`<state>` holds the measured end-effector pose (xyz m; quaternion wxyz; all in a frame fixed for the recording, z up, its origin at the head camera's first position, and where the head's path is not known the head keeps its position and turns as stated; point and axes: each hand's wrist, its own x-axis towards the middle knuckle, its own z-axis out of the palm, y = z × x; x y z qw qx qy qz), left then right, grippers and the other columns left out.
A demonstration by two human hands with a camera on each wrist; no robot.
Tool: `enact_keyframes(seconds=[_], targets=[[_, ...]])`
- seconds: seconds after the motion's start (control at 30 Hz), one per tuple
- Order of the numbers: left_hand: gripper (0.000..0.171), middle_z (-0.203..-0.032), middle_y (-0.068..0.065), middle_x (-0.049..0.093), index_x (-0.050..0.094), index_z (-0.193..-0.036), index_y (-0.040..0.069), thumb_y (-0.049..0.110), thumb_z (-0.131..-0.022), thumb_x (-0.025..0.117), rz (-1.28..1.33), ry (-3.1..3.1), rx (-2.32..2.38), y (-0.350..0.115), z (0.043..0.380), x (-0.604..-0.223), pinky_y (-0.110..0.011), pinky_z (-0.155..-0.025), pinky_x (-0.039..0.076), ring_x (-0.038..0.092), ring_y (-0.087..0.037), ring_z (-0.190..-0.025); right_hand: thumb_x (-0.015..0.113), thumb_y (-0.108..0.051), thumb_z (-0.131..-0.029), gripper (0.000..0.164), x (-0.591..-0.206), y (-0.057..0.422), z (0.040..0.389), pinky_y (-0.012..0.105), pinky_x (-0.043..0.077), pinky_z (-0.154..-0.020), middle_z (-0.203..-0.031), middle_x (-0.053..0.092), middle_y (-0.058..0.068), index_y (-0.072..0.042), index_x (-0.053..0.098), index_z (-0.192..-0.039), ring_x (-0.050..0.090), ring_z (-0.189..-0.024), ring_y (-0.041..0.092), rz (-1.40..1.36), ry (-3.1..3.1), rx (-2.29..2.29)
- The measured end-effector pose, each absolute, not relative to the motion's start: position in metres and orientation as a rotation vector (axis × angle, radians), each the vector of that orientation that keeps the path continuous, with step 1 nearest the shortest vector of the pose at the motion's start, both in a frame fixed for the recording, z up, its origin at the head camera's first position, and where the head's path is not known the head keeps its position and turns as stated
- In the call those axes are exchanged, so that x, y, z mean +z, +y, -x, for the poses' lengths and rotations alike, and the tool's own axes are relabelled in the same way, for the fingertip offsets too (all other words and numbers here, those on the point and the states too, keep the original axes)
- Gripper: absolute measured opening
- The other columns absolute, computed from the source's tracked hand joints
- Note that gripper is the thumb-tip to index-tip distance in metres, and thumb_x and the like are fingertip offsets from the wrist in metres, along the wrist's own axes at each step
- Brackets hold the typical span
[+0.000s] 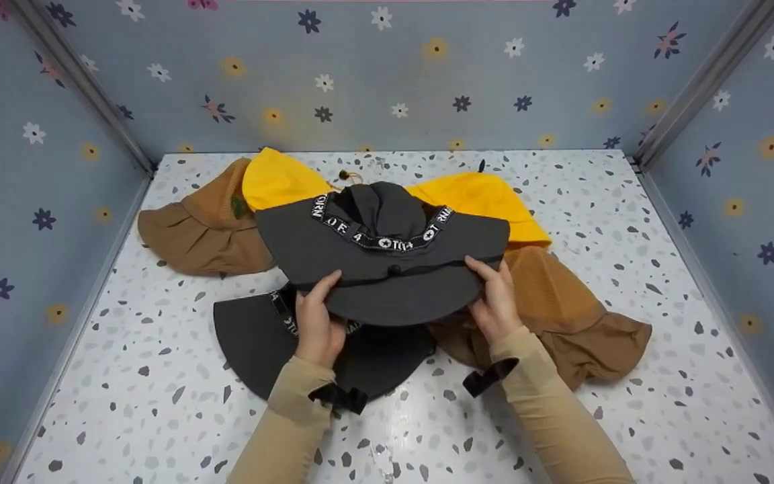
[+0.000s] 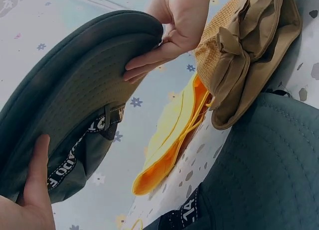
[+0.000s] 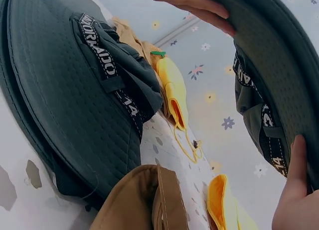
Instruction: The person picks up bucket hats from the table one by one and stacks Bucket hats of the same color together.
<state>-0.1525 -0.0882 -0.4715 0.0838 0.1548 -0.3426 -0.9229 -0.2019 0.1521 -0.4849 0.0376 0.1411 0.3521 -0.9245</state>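
Observation:
Both hands grip a dark grey wide-brimmed sun hat (image 1: 394,306) by the near part of its brim, one on each side. My left hand (image 1: 316,326) has its thumb on top of the brim and fingers beneath; my right hand (image 1: 496,302) does likewise. The crown points away from me, and a black band with white lettering rings its opening. In the left wrist view the held hat (image 2: 65,75) shows its stitched brim. Under it, a second dark grey sun hat (image 1: 246,343) lies on the table, partly covered by the left hand and forearm.
A brown hat (image 1: 205,235) lies at the left beside a yellow hat (image 1: 283,178). Another yellow hat (image 1: 494,205) and another brown hat (image 1: 562,309) lie at the right. Flower-patterned panels (image 1: 387,81) enclose the speckled white table (image 1: 662,269) at the back and sides.

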Motion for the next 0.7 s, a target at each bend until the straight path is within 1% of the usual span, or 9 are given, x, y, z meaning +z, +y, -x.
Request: enact_keyframes(seconds=[0.17,0.37,0.5,0.7], targets=[[0.055,-0.143,-0.006,0.048,0.034,-0.150,0.017,0.001,-0.100,0.049,-0.433,-0.975,-2.770,-0.096,0.153,-0.470,-0.036,-0.110,0.044,0.052,-0.021,-0.128,0.053,0.006,-0.098,0.070,-0.483,0.151,0.196,0.036,0.047,-0.108,-0.157,0.035,0.009,-0.020,0.024,-0.156,0.043,-0.141,0.026,-0.403,1.091,-2.847],[0.059,-0.151,-0.003,0.042,0.029,-0.155,0.023,0.008,-0.102,0.050,-0.421,-1.012,-2.736,-0.113,0.154,-0.469,-0.035,-0.114,0.040,0.047,-0.021,-0.133,0.053,0.012,-0.095,0.071,-0.481,0.147,0.191,0.036,0.049,-0.106,-0.152,0.039,0.010,-0.018,0.027,-0.153,0.047,-0.136,0.027,-0.376,1.159,-2.857],[0.058,-0.154,-0.001,0.039,0.030,-0.155,0.024,0.009,-0.102,0.050,-0.443,-1.068,-2.686,-0.124,0.154,-0.471,-0.033,-0.114,0.038,0.044,-0.019,-0.135,0.054,0.016,-0.091,0.073,-0.482,0.144,0.189,0.035,0.051,-0.103,-0.146,0.043,0.011,-0.016,0.028,-0.151,0.052,-0.129,0.025,-0.369,1.212,-2.846],[0.053,-0.151,-0.002,0.042,0.034,-0.152,0.021,0.013,-0.103,0.051,-0.472,-1.148,-2.615,-0.135,0.154,-0.473,-0.034,-0.113,0.039,0.046,-0.020,-0.132,0.057,0.018,-0.087,0.073,-0.485,0.141,0.186,0.034,0.055,-0.096,-0.138,0.049,0.010,-0.017,0.033,-0.146,0.061,-0.115,0.021,-0.382,1.247,-2.822]])
